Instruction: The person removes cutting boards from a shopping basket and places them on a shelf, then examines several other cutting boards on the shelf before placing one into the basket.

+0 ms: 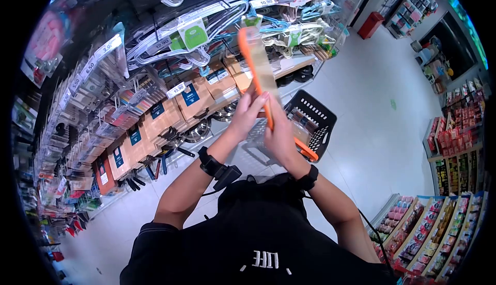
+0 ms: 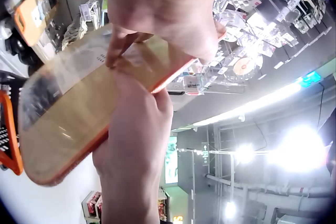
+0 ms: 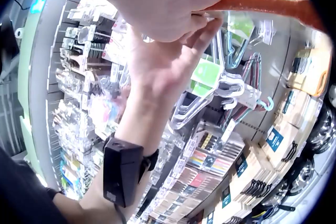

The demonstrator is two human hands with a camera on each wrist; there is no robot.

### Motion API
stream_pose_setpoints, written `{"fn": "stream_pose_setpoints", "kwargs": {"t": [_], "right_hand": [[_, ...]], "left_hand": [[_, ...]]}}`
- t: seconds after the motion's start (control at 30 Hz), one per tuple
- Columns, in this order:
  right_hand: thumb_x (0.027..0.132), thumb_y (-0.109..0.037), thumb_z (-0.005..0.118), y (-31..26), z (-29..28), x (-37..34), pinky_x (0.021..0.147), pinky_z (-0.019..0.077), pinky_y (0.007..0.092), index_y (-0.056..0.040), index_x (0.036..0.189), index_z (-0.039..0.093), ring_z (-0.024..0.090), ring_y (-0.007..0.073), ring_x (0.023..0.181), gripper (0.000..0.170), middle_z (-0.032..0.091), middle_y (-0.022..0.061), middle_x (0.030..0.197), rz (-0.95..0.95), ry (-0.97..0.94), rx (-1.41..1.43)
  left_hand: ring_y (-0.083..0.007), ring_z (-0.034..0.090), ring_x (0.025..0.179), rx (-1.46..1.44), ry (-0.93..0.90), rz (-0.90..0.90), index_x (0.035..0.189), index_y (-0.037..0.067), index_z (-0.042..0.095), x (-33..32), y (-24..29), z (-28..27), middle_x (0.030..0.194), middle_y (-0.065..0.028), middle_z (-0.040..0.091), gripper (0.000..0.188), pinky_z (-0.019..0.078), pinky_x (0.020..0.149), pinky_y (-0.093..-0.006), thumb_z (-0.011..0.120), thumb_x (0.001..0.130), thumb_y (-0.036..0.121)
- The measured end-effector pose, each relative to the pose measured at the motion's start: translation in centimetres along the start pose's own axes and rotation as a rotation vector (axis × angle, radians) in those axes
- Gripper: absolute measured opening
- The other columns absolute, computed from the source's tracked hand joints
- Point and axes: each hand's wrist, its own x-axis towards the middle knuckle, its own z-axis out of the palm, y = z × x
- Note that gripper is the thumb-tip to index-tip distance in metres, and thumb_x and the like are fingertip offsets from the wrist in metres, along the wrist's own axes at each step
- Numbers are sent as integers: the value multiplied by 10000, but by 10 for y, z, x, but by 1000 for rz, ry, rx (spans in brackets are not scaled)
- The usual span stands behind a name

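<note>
A flat, pale board with an orange edge [image 1: 267, 73], in clear wrapping, is held up tilted in front of the body. My left hand [image 1: 245, 114] grips its lower left side; in the left wrist view, the fingertips [image 2: 115, 50] are at the printed label on the board [image 2: 73, 113]. My right hand [image 1: 280, 132] holds the lower end, close beside the left hand. In the right wrist view only the orange edge [image 3: 262, 5] shows, running from my right hand [image 3: 168, 3], with my left hand [image 3: 160, 66] below it.
A black basket [image 1: 326, 130] with packaged items and an orange bar [image 1: 308, 151] stands beyond my right hand. Shelving on the left carries hangers [image 1: 194, 32], boxed boards [image 1: 194, 99] and pans [image 1: 198, 130]. Snack racks [image 1: 429, 228] stand at the right.
</note>
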Motion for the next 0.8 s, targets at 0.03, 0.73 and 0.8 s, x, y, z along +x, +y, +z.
{"fn": "stream_pose_setpoints", "kwargs": {"t": [0.03, 0.73, 0.8], "right_hand": [[765, 120, 492, 0, -5, 2, 961, 448, 423, 17, 1401, 353, 517, 415, 1164, 660, 534, 278, 1237, 104, 19, 109], [724, 54, 585, 57, -31, -23, 904, 485, 436, -53, 1343, 480, 557, 385, 1107, 637, 545, 148, 1301, -322, -2, -512], [727, 63, 580, 53, -45, -20, 861, 504, 421, -53, 1340, 479, 597, 361, 1039, 632, 571, 153, 1263, -260, 5, -396]], "left_hand": [[-219, 481, 1215, 70, -9, 30, 1425, -27, 288, 4, 0, 2, 1332, -170, 473, 688, 381, 1021, -337, 555, 946, 388], [-227, 589, 1122, -199, 124, 106, 1427, -8, 297, 0, 39, -42, 1334, -156, 521, 526, 506, 935, -365, 482, 949, 110], [-236, 583, 1130, -175, 144, 157, 1448, 18, 269, 0, 37, -38, 1333, -162, 519, 549, 499, 948, -361, 502, 976, 176]]}}
